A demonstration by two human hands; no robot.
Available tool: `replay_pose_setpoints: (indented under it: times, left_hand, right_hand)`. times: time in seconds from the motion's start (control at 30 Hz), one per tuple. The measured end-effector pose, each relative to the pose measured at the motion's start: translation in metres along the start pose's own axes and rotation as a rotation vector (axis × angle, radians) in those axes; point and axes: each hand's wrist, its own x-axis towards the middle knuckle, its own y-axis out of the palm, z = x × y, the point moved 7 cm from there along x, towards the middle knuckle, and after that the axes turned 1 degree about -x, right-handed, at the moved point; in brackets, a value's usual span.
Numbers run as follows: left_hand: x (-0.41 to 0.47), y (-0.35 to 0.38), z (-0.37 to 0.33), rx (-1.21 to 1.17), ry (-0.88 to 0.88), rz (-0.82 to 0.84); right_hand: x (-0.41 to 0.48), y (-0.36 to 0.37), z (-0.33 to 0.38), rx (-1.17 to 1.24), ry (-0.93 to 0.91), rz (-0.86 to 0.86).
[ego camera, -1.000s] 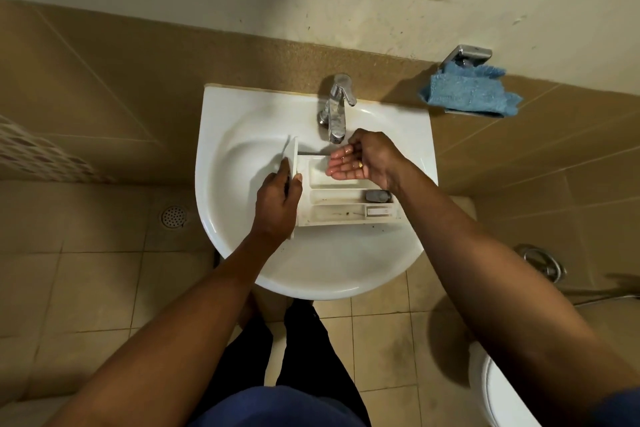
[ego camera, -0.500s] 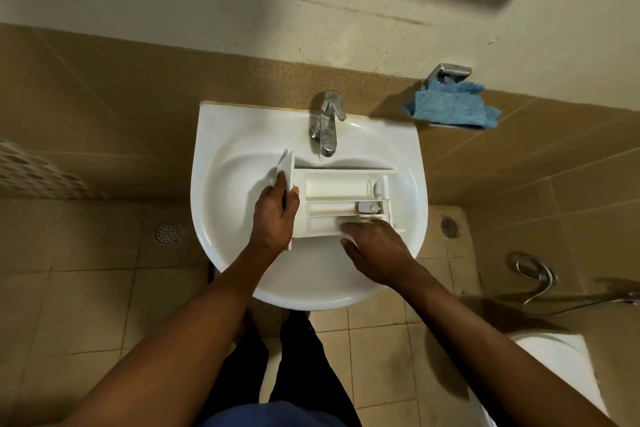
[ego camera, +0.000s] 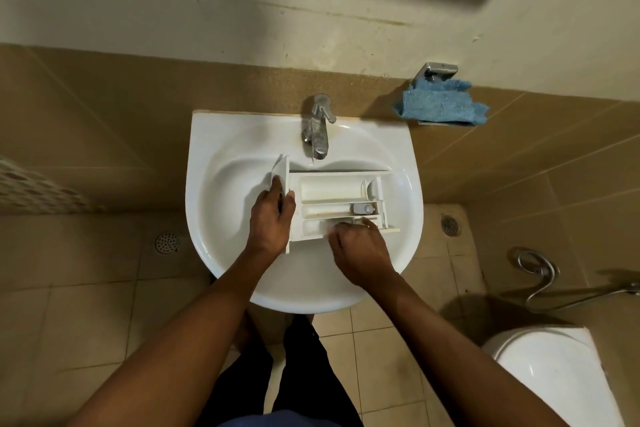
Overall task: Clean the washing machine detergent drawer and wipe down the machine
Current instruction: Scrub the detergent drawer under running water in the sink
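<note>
A white wash basin (ego camera: pixel 207 135) fixed to a tan tiled wall is seen from above, with two bare forearms reaching into it. A white detergent drawer (ego camera: pixel 332 189) is held over the bowl, just below the chrome tap (ego camera: pixel 317 128). Its long axis is laid left to right across the basin, with the front panel (ego camera: pixel 284 180) at the left end and the open compartments turned upward. The left hand (ego camera: pixel 272 218) is wrapped round that front panel, so the drawer is steadied from the left. The right hand (ego camera: pixel 360 253) is set at the drawer's near long edge, its fingertips dipped into the nearest compartment (ego camera: pixel 313 227) (this part is blurred, so it cannot be told whether anything is pinched there or how far the fingers are curled). The other compartments are judged to lie straight ahead of the right hand, toward the basin's far edge and the tap, and the right hand is the nearer one for that work. A blue cloth (ego camera: pixel 440 106) is hung on a wall holder beyond the basin's far right corner, well apart from both hands.
</note>
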Motion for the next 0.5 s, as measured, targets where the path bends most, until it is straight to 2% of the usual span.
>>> replay_pose_setpoints:
  times: [0.07, 0.13, 0.23, 0.33, 0.4, 0.47, 0.5]
  left_hand:
    - [0.0, 0.0, 0.001, -0.013, -0.014, -0.004]
    - [0.0, -0.004, 0.001, -0.014, 0.008, -0.019]
    - [0.002, -0.012, 0.001, 0.001, 0.045, -0.024]
    - [0.002, -0.01, -0.001, 0.012, 0.042, -0.005]
    - [0.002, -0.007, -0.002, 0.002, 0.029, 0.002]
    - [0.001, -0.007, -0.001, -0.009, 0.025, -0.007]
    - [0.001, -0.009, 0.0, -0.014, 0.027, -0.013]
  right_hand:
    - [0.005, 0.0, 0.024, 0.011, -0.051, -0.039]
    - [0.006, 0.004, 0.05, 0.154, -0.137, -0.047]
    - [0.005, 0.001, 0.041, 0.241, -0.153, -0.061]
    - [0.0, -0.002, 0.006, 0.125, -0.089, -0.066]
    - [0.004, -0.005, -0.005, 0.133, -0.058, -0.031]
    - [0.019, -0.013, -0.013, 0.276, 0.053, -0.007]
    - [0.03, -0.021, -0.021, 0.454, 0.165, -0.018]
